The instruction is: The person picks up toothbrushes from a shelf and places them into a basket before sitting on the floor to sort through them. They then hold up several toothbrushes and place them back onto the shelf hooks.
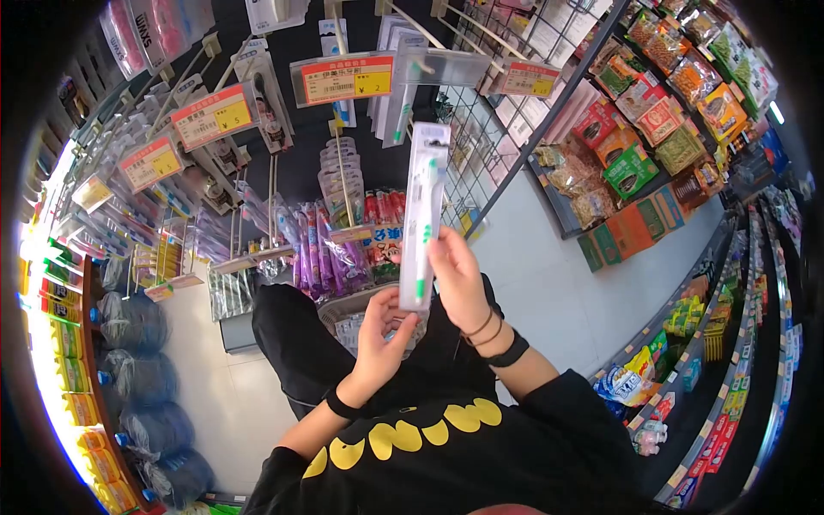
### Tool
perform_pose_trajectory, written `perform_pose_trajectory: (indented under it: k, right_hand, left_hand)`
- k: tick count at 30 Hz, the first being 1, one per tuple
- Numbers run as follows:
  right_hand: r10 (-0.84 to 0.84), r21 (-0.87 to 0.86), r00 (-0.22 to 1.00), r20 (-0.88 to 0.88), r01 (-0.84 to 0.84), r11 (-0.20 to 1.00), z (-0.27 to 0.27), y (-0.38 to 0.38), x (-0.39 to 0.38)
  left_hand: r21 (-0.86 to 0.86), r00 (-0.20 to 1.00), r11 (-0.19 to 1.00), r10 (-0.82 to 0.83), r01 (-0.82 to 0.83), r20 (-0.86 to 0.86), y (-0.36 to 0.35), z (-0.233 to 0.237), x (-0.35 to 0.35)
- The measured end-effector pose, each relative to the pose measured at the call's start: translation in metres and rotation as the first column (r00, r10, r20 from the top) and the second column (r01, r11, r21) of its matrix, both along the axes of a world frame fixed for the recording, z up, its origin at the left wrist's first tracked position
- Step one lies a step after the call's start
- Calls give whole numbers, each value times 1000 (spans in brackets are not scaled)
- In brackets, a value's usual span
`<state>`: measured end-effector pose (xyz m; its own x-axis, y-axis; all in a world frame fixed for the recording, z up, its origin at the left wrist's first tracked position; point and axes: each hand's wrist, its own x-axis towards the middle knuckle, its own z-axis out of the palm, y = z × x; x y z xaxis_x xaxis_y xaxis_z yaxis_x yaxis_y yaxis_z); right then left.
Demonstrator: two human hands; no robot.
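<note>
A toothbrush in a clear, narrow package (421, 215) is held almost upright in front of the hanging display. My right hand (457, 273) grips its right edge, with the thumb across the front and the fingers behind. At the lower end, my left hand (386, 333) pinches the bottom corner of the pack between thumb and fingers. Green marks show on the white toothbrush inside. Just behind its top, similar packs (399, 81) hang on a hook under a red and yellow price tag (348, 79).
More hooks with price tags (215, 118) project on the left. Purple packs (322, 249) stand low behind my hands. Large water bottles (137, 369) line the left floor. A rack of packaged food (639, 120) and curved shelves (712, 360) are on the right.
</note>
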<state>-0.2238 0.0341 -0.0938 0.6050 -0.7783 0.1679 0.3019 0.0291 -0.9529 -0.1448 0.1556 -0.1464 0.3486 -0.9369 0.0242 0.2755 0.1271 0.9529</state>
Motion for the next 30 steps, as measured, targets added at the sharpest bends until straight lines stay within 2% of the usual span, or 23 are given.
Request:
perform_pose_trajectory:
  k: [2,4,7,10,14,16,20,22,30]
  right_hand:
    - [-20,-6,1000,11,20,1000,8,-11,7]
    - [-86,-349,989,-118,40,936,16,-21,11]
    - [-177,-385,981,-75,135,913,20,-36,19]
    - [-197,-403,980,8,183,897,14,-42,24]
    - [-190,-411,980,-63,149,900,4,-46,20]
    - [-235,-352,972,-6,218,910,-2,-49,19]
    - [-298,-360,951,79,306,881,16,-64,20]
    - [-271,-396,961,46,267,879,25,-71,19]
    - [-174,-328,984,40,177,928,28,-82,25]
  left_hand:
    - [-20,1000,1000,-7,7,1,6,-8,8]
    - [33,1000,999,5,-6,28,14,-12,17]
    - [63,999,997,44,-46,31,28,-14,30]
    - [77,996,993,85,-87,25,42,-27,41]
    - [149,992,981,122,-122,5,60,-47,49]
    - [167,989,976,144,-137,-33,64,-53,50]
    - [183,989,973,145,-138,-28,65,-53,50]
    - [172,992,979,121,-113,-36,60,-54,48]
    - [162,997,986,56,-48,-44,44,-48,34]
